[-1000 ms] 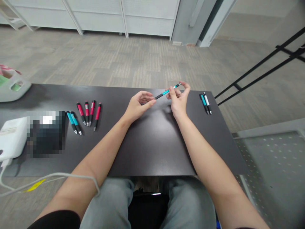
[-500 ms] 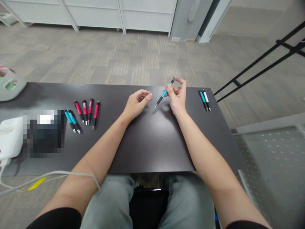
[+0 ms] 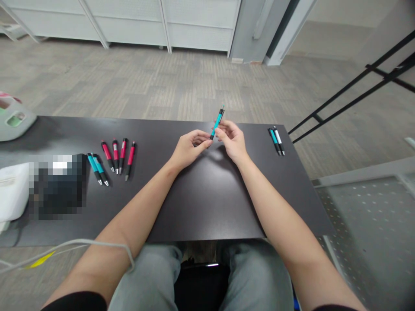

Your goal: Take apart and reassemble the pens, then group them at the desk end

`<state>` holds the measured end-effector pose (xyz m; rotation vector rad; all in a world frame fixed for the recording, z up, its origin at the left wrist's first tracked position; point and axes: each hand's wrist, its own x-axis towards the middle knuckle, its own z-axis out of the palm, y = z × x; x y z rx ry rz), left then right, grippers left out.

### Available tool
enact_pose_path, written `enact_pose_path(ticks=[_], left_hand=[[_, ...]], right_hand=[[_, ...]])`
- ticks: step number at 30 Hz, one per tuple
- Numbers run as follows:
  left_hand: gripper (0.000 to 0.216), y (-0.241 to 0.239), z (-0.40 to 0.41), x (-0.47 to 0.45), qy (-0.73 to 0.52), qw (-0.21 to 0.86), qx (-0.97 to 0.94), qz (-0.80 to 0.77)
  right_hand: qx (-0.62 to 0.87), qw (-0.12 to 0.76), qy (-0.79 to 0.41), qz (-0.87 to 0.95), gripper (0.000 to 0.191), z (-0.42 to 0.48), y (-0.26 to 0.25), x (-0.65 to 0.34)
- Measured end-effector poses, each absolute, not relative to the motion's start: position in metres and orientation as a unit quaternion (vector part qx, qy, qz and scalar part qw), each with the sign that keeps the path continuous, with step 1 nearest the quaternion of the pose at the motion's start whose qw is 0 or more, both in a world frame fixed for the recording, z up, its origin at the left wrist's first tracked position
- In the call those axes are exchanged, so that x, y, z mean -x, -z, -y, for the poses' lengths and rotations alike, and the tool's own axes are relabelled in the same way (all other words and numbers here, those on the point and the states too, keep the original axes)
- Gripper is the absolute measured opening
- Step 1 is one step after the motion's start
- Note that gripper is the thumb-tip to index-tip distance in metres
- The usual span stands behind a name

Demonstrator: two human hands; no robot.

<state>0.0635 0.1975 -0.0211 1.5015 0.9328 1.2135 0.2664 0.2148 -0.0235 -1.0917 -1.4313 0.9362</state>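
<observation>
The person sitting at the dark desk [image 3: 207, 201] has a blue pen [image 3: 217, 121] up at twelve o'clock, above the far edge, its clicker pointing to about one. The left hand [image 3: 189, 147] pinches its black grip between thumb and fingers; the right hand [image 3: 234, 141] grasps the barrel just above, fingers curled behind it. Counting from that seat, four red pens [image 3: 122, 152] lie between ten and eleven o'clock, with two more blue ones [image 3: 98, 165] beside them at ten. Over past one, I see another blue [image 3: 274, 136] beside a white pen [image 3: 278, 135].
</observation>
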Motion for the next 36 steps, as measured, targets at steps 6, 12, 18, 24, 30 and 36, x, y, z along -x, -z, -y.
enact_pose_path(ticks=[6,12,18,24,30,36], left_hand=[[0.053,0.026,-0.200,-0.065,-0.516,0.480,-0.599,-0.379],[0.039,0.030,-0.202,-0.061,-0.512,0.423,-0.619,-0.419],[0.032,0.025,-0.201,-0.058,-0.480,0.407,-0.630,-0.456],[0.025,0.024,-0.201,-0.056,-0.471,0.407,-0.632,-0.461],[0.019,0.017,-0.198,-0.054,-0.460,0.402,-0.639,-0.468],[0.017,0.010,-0.193,-0.056,-0.462,0.399,-0.639,-0.467]], right_hand=[[0.477,0.499,-0.385,0.613,0.060,-0.214,0.016,-0.269],[0.605,0.487,-0.175,0.605,0.028,-0.204,-0.021,-0.340],[0.801,0.324,-0.072,0.498,0.009,-0.177,-0.046,-0.404],[0.879,0.153,-0.073,0.445,0.015,-0.167,-0.054,-0.406],[0.896,0.112,-0.082,0.422,0.024,-0.167,-0.058,-0.403],[0.899,0.108,-0.089,0.415,0.024,-0.169,-0.054,-0.404]])
